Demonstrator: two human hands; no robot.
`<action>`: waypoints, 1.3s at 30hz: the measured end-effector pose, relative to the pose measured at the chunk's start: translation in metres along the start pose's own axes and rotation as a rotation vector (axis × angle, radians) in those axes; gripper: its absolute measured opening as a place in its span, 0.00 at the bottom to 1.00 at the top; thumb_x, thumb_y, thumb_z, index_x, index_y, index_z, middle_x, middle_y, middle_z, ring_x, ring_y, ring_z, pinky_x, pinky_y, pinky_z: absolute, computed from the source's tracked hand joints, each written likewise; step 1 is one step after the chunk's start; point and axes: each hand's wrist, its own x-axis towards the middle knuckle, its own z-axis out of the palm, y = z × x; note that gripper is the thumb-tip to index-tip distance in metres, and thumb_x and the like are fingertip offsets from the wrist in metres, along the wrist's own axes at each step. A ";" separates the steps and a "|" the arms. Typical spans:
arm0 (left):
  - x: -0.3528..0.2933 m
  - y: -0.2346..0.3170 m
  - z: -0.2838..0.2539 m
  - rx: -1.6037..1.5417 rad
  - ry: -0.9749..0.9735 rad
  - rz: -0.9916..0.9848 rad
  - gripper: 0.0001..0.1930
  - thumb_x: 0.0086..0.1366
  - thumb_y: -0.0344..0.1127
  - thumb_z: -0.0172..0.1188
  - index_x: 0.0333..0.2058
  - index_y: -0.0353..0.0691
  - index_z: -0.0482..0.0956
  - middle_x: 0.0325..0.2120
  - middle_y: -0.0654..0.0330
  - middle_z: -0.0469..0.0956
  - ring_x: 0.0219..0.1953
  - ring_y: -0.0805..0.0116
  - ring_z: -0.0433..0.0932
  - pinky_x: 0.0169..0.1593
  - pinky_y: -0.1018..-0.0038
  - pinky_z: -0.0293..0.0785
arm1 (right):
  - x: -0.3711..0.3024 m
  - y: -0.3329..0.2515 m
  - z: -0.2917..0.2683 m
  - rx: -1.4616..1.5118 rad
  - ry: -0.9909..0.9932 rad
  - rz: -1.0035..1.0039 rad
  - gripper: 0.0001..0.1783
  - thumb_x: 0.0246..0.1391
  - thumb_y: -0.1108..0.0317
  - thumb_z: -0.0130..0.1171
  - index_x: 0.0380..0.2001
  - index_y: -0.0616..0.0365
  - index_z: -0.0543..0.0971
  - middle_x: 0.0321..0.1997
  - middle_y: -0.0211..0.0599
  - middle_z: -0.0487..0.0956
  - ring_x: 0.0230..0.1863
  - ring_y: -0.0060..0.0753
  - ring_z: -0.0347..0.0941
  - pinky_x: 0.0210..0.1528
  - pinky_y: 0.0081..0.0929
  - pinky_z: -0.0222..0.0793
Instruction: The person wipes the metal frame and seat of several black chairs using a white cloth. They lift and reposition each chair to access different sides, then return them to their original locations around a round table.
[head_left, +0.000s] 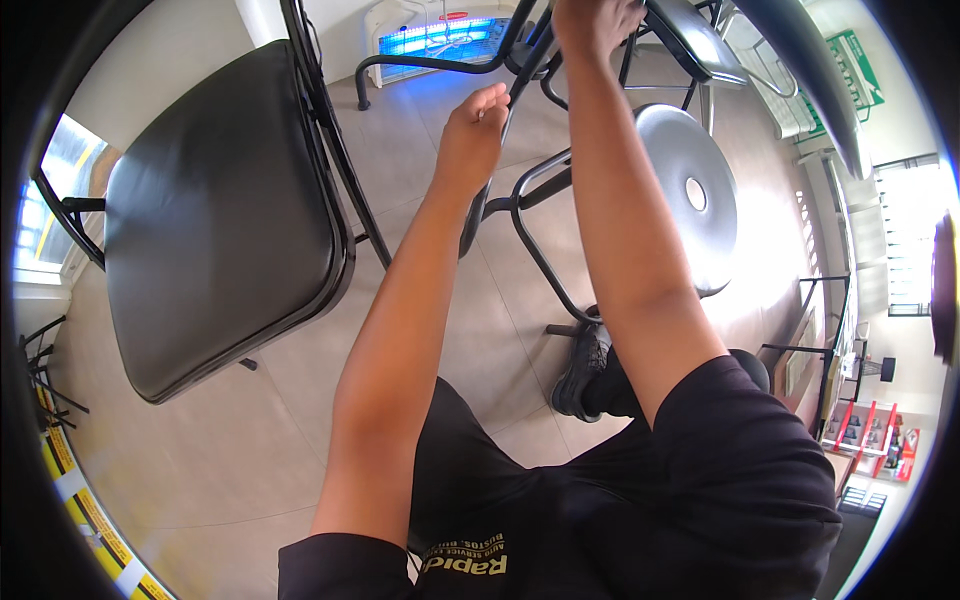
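My left hand [474, 140] is held out ahead with its fingers curled together beside a slanting black metal tube [512, 125]. Whether they grip the tube or something small, I cannot make out. Farther up, my right hand [597, 25] reaches to the top edge of the head view, among black metal frames. Its fingers are partly cut off there, so its hold is hidden. Below the hands, a bent black tube leg [530, 235] reaches toward the floor. A round black stool seat [690, 195] with a hole in its middle stands right of my right forearm.
A padded black chair [225, 230] stands at the left. At the back, a white device [440, 40] glows blue. Another black seat [700, 45] and a curved black bar [815, 70] occupy the upper right. My shoe [580, 370] rests by the stool. Red-and-white shelving [870, 430] is far right.
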 end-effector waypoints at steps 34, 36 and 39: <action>0.060 -0.064 0.006 0.318 -0.082 0.057 0.22 0.69 0.32 0.54 0.59 0.35 0.76 0.50 0.52 0.85 0.50 0.60 0.83 0.55 0.68 0.76 | -0.014 0.065 -0.004 -0.120 -1.713 0.261 0.20 0.69 0.66 0.49 0.62 0.39 0.74 0.30 0.31 0.78 0.28 0.23 0.77 0.25 0.25 0.73; 0.094 -0.064 0.009 0.460 -0.053 0.249 0.23 0.69 0.34 0.54 0.62 0.34 0.74 0.51 0.49 0.84 0.54 0.55 0.82 0.57 0.65 0.76 | -0.004 0.056 0.005 0.091 -1.668 0.271 0.18 0.70 0.68 0.46 0.59 0.43 0.75 0.28 0.28 0.74 0.24 0.22 0.71 0.23 0.24 0.69; 0.147 -0.060 0.025 0.611 -0.064 0.283 0.25 0.71 0.39 0.54 0.65 0.40 0.72 0.51 0.48 0.83 0.56 0.51 0.80 0.58 0.61 0.75 | -0.001 0.060 0.021 0.312 -1.673 0.314 0.16 0.70 0.69 0.42 0.55 0.48 0.75 0.24 0.27 0.71 0.20 0.21 0.66 0.21 0.25 0.65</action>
